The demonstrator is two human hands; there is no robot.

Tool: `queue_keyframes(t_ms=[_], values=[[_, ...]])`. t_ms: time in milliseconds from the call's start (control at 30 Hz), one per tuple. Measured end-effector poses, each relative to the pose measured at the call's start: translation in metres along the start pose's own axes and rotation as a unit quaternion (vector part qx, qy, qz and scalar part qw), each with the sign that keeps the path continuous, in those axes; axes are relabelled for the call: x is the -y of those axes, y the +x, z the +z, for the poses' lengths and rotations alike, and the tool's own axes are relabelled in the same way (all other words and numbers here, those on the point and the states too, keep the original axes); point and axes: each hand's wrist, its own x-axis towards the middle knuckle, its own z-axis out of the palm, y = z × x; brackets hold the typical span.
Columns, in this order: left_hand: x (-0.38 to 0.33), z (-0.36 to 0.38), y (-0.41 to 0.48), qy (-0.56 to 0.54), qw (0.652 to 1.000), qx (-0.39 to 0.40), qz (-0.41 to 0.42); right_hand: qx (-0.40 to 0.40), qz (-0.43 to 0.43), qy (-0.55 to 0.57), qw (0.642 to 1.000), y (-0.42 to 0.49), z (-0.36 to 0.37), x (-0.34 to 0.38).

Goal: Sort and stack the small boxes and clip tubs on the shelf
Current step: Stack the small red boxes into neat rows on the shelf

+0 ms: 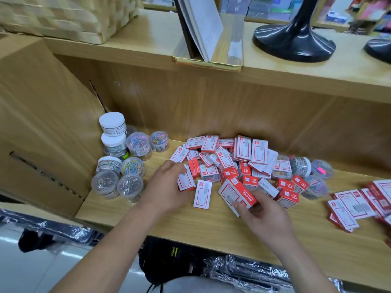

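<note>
Clearly both grips are closed on boxes: left hand [169, 185] on a small box [187, 183] at the left of the pile [232, 157], right hand [264, 216] on a larger box [234, 192] at its near edge. Best lift each clear, match sizes, square edges; clip tubs [135, 144] stand grouped further left.
</note>
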Motion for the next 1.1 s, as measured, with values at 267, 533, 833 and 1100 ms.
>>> queue_keyframes(t_ms=[267,533,833,1100], values=[[-0.025,0.022,-0.030,-0.086,0.990,-0.113,-0.003,-0.031,0.005,0.006,0.999,-0.005,0.002,-0.004],[-0.037,0.055,-0.046,-0.069,0.992,-0.101,-0.002,-0.021,0.000,0.026,0.999,-0.005,0.002,-0.007],[-0.034,0.062,-0.045,-0.031,0.994,-0.105,-0.002,-0.041,-0.010,0.048,0.998,-0.006,0.002,-0.002],[-0.034,0.053,-0.043,-0.233,0.963,-0.113,-0.075,-0.001,0.004,0.120,0.993,-0.003,0.000,-0.001]])
